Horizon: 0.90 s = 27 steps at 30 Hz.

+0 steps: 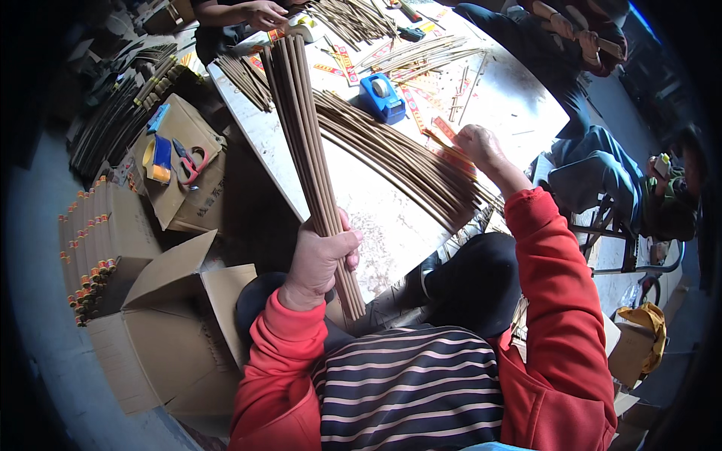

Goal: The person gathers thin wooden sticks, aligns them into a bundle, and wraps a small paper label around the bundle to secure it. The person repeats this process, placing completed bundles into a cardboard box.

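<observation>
- Holding: L hand [320, 259], closed round the lower part of a stick bundle [304, 135]; long brown rods, thumb pressing across the front.
- Stick bundle: standing near-upright, top leaning slightly L; lower ends poking out below the fist, in front of the table's near edge.
- R hand [481, 146]: hovering over or resting at the R end of the stick pile, fingers curling inward; can't tell whether it's gripping anything.
- Stick pile [406, 161]: brown, lying diagonally on the table [361, 210] (white top), running from behind the bundle down to the R.
- Paper strip [444, 128], red/yellow: lying just beside R hand, nr the pile.
- Tape dispenser [391, 113], blue, w/ roll: sitting beyond the pile, btwn the two hands.
- Scissors [197, 167], red grips: lying on cdbd L of the table, next to a blue/yellow roll [158, 159].
- Cdbd box [162, 346]: standing open at lower L, flaps spreading.
- Banded bundles [90, 286], red/yellow ends: stacking up far L, beside the box.
- Co-worker's hand [265, 13]: showing at the table's far L corner.
- 2nd co-worker's hands [562, 26], upper R: holding brown sticks.
</observation>
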Each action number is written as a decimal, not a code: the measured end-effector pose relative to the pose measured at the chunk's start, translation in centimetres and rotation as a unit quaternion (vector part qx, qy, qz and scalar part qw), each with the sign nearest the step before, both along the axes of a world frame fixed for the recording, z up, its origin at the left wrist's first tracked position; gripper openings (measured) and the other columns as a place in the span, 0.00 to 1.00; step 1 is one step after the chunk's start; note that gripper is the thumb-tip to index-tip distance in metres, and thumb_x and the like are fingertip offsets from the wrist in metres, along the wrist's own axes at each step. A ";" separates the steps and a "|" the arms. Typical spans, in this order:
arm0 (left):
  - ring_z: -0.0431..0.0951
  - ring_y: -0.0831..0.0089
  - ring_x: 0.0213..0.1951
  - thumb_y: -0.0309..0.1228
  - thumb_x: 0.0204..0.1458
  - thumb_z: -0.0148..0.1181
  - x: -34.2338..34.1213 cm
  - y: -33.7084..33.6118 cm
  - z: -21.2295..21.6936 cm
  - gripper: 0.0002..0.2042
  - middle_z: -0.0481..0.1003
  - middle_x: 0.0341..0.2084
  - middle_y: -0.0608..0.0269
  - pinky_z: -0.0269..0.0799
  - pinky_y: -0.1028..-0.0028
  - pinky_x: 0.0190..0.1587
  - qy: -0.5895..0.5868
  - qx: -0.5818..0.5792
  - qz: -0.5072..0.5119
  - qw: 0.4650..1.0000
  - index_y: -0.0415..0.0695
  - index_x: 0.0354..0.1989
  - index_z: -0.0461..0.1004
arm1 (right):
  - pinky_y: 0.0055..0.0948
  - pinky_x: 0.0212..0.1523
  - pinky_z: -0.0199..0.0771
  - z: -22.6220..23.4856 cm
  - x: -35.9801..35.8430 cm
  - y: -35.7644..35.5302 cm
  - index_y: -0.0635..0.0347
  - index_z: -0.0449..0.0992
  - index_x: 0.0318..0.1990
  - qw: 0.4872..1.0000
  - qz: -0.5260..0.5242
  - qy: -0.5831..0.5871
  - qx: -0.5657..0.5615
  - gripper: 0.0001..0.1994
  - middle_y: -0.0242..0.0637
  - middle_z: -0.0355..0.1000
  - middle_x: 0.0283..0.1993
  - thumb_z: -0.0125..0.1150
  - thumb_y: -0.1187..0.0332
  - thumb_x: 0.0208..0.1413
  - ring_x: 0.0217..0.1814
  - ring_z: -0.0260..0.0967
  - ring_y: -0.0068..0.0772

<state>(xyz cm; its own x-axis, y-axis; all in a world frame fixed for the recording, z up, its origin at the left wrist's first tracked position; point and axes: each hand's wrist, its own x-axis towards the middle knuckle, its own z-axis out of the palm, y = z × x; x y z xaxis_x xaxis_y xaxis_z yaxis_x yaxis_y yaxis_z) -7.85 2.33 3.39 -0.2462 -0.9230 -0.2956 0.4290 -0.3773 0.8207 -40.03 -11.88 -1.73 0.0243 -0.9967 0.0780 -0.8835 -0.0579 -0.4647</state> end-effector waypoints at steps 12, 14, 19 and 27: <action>0.67 0.78 0.15 0.18 0.44 0.56 -1.8 1.9 4.4 0.22 0.66 0.15 0.67 0.65 0.79 0.19 0.042 -0.057 -0.029 0.997 0.34 0.51 0.62 | 0.30 0.35 0.70 8.4 10.0 12.9 0.58 0.74 0.30 0.876 0.364 -0.066 -0.311 0.07 0.35 0.69 0.31 0.65 0.73 0.41 0.34 0.68 0.36; 0.68 0.79 0.16 0.18 0.43 0.56 -1.9 2.8 4.4 0.13 0.67 0.16 0.65 0.66 0.80 0.19 0.028 -0.048 -0.036 0.998 0.36 0.40 0.67 | 0.31 0.36 0.70 8.1 10.4 14.6 0.58 0.74 0.31 0.872 0.359 -0.054 -0.330 0.09 0.36 0.70 0.34 0.67 0.71 0.40 0.37 0.68 0.36; 0.68 0.80 0.16 0.19 0.43 0.57 -1.9 4.9 6.3 0.08 0.68 0.17 0.65 0.65 0.81 0.19 -0.061 -0.095 -0.075 0.991 0.38 0.32 0.67 | 0.26 0.49 0.67 10.6 10.5 17.6 0.68 0.68 0.49 0.864 0.284 -0.407 0.079 0.23 0.41 0.70 0.45 0.58 0.58 0.54 0.47 0.68 0.31; 0.67 0.81 0.15 0.21 0.43 0.57 -2.8 8.0 10.0 0.09 0.66 0.15 0.68 0.64 0.81 0.18 -0.192 -0.123 -0.110 0.967 0.39 0.33 0.66 | 0.13 0.16 0.50 11.0 10.0 20.3 0.58 0.67 0.33 0.709 0.168 -0.622 0.288 0.09 0.26 0.65 0.23 0.63 0.70 0.50 0.16 0.54 0.12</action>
<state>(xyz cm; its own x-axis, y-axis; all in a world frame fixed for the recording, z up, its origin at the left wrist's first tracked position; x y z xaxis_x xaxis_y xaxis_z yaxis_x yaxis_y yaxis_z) -10.70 10.31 13.37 -0.3605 -0.9147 -0.1825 0.0053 -0.1977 0.9802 -29.98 8.38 9.23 0.5366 -0.8264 -0.1707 0.2481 0.3479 -0.9041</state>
